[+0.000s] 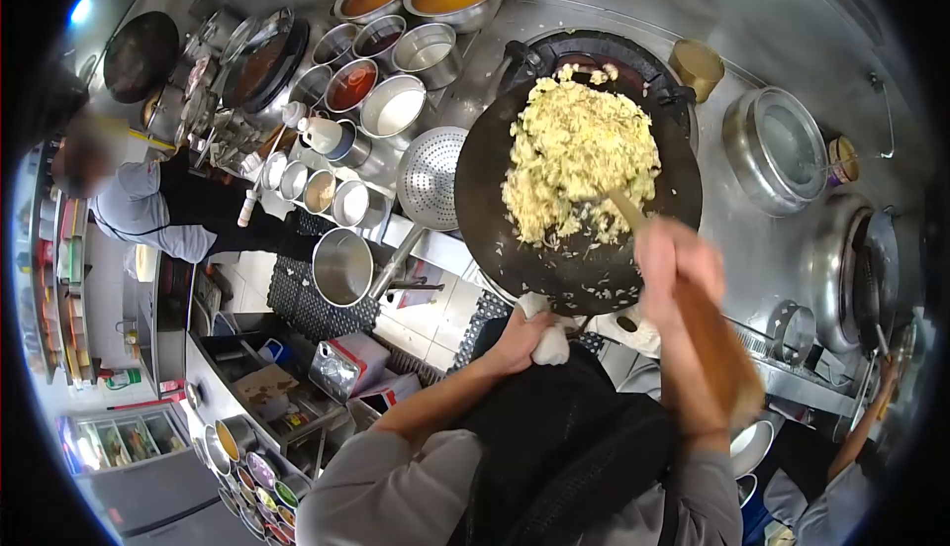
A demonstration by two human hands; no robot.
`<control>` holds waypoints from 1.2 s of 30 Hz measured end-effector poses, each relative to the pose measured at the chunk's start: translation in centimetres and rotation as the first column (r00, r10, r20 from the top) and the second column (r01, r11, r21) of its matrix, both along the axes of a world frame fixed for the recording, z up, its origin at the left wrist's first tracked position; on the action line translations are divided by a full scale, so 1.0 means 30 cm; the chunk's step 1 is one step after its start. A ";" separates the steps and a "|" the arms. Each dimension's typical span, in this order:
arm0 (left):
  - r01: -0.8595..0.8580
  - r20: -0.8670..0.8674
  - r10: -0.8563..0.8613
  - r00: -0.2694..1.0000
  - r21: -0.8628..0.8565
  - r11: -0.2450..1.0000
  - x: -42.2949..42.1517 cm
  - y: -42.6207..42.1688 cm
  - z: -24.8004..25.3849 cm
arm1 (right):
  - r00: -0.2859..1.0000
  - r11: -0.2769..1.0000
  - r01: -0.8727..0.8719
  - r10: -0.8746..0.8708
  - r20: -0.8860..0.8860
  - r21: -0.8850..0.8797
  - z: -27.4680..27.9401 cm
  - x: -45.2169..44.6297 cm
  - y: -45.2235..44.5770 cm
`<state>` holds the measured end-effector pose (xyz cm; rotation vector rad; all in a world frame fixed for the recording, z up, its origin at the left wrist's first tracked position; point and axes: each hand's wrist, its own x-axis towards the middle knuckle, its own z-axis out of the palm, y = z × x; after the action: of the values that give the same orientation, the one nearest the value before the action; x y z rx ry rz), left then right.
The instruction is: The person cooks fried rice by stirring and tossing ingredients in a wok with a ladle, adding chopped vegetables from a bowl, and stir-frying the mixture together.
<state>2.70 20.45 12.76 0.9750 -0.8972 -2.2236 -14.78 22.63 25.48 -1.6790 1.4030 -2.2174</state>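
Note:
A large dark wok (584,274) sits tilted on the stove ring, holding a heap of yellow, egg-like food (579,145) with small pale bits scattered below it. My left hand (522,340) grips a white cloth (547,341) at the wok's near edge; whatever handle lies under the cloth is hidden. My right hand (678,267), slightly blurred, is closed around a wooden utensil (717,353). Its narrow end reaches into the food's lower right part, and its thick end points back toward my forearm.
A perforated ladle (432,178) lies left of the wok, near bowls of sauce (352,85) and an empty steel pot (342,267). Metal pots (777,150) stand at the right. One person (148,200) stands far left; another person's arm (871,417) shows lower right.

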 end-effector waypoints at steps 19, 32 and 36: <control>0.020 -0.072 -0.029 0.997 -0.115 0.993 -0.055 -0.030 -0.140 | 0.970 0.993 0.120 -0.122 0.211 0.019 0.061 -0.115 -0.159; -0.125 0.017 0.125 0.992 0.271 0.954 -0.315 -0.354 -0.355 | 0.945 0.962 -0.072 0.151 0.291 -0.264 0.267 -0.296 -0.445; 0.006 0.007 -0.007 1.000 0.193 0.981 -0.307 -0.393 -0.298 | 0.816 0.993 -0.005 -0.063 0.575 0.117 -0.111 -0.274 -0.597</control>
<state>-6.51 8.67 3.84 1.0692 -0.6983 -2.3468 -22.98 4.71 22.16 -0.8221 1.3442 -2.3180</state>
